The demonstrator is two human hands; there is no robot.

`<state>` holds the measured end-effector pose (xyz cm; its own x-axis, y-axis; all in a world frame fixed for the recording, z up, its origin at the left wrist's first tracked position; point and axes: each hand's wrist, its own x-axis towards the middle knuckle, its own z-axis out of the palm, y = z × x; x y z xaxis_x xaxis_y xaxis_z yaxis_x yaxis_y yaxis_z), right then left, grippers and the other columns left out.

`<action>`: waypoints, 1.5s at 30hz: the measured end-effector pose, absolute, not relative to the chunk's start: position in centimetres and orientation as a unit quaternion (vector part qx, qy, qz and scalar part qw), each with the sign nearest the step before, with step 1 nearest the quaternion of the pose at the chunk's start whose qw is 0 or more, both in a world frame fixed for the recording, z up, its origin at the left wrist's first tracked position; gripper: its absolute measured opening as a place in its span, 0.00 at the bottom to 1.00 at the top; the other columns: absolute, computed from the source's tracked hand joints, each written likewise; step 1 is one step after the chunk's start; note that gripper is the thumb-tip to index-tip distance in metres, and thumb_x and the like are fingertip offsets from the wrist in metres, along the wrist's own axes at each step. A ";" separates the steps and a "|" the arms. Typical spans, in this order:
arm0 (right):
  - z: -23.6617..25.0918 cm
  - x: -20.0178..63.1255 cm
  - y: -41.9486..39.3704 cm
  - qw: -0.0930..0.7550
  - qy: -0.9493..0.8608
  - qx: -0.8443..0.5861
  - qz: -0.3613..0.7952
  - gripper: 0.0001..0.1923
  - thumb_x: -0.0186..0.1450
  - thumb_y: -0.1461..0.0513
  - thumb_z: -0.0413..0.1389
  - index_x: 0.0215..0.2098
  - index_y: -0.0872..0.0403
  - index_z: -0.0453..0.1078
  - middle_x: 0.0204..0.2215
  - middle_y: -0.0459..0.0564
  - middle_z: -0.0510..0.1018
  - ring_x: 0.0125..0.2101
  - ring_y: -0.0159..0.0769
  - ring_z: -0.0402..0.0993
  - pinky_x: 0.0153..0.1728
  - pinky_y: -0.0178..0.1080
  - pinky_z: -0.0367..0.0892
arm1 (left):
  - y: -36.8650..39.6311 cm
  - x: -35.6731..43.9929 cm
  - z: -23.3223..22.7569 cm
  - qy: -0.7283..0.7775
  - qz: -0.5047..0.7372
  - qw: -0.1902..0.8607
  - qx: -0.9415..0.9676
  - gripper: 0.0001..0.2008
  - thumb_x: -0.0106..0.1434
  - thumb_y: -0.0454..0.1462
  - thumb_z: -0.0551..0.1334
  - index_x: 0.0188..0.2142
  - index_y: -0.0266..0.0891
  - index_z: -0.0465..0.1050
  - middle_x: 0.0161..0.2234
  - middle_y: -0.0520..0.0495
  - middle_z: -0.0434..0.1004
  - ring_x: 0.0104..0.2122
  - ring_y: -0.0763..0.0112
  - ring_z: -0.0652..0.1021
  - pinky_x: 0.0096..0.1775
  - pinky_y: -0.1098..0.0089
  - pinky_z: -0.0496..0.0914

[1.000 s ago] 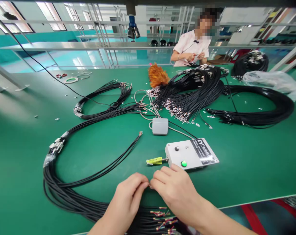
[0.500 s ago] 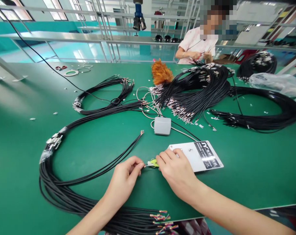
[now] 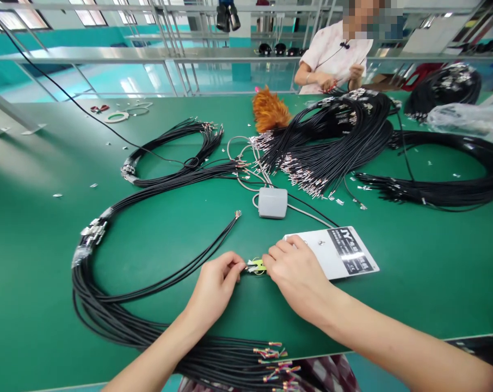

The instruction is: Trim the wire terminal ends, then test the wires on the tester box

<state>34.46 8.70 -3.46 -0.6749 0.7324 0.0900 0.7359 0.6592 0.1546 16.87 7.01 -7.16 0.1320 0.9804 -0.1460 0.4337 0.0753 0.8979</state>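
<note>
My left hand (image 3: 216, 284) pinches the end of a thin black cable and holds it against the yellow-green clip (image 3: 257, 266) that sticks out of the white tester box (image 3: 344, 253). My right hand (image 3: 297, 275) rests on the box's near corner, fingertips on the clip from the other side. A large loop of black cables (image 3: 108, 310) curves round to my left, its coloured wire ends (image 3: 277, 359) lying at the table's near edge. Two loose cables (image 3: 214, 245) run from my left hand toward the table's middle.
A small grey box (image 3: 272, 202) with white leads sits behind the tester. Piles of black cables (image 3: 332, 147) with metal terminals, a further bundle (image 3: 181, 152) and an orange duster (image 3: 269, 111) lie beyond. A co-worker (image 3: 336, 54) handles wires across the green table (image 3: 413, 272).
Both hands moved forward from the table's near edge to the yellow-green clip, carrying the cable end there. The view has tilted down slightly.
</note>
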 end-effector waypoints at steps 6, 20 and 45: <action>-3.1 34.4 8.8 -0.008 -0.909 -0.409 -0.074 0.07 0.60 0.71 0.54 0.26 0.56 0.69 0.24 0.48 0.74 0.29 0.39 0.68 0.34 0.43 0.52 | 7.1 17.0 -7.5 0.581 0.307 0.447 0.606 0.10 0.62 0.39 0.55 0.27 0.39 0.69 0.20 0.55 0.65 0.22 0.72 0.67 0.25 0.73 0.60; -1.9 38.4 7.1 0.204 -0.865 -0.459 -0.003 0.07 0.65 0.62 0.55 0.43 0.52 0.67 0.44 0.47 0.77 0.46 0.38 0.69 0.46 0.44 0.56 | 7.3 16.7 -7.4 0.578 0.313 0.451 0.604 0.10 0.62 0.40 0.56 0.27 0.39 0.69 0.20 0.54 0.66 0.22 0.71 0.68 0.26 0.73 0.61; -8.5 41.9 0.9 0.426 -0.801 -0.419 -0.013 0.12 0.58 0.73 0.53 0.37 0.52 0.67 0.42 0.52 0.80 0.46 0.40 0.72 0.44 0.43 0.67 | 11.4 14.3 -4.5 0.603 0.418 0.366 0.573 0.09 0.62 0.42 0.54 0.36 0.38 0.65 0.25 0.54 0.66 0.20 0.76 0.68 0.23 0.75 0.62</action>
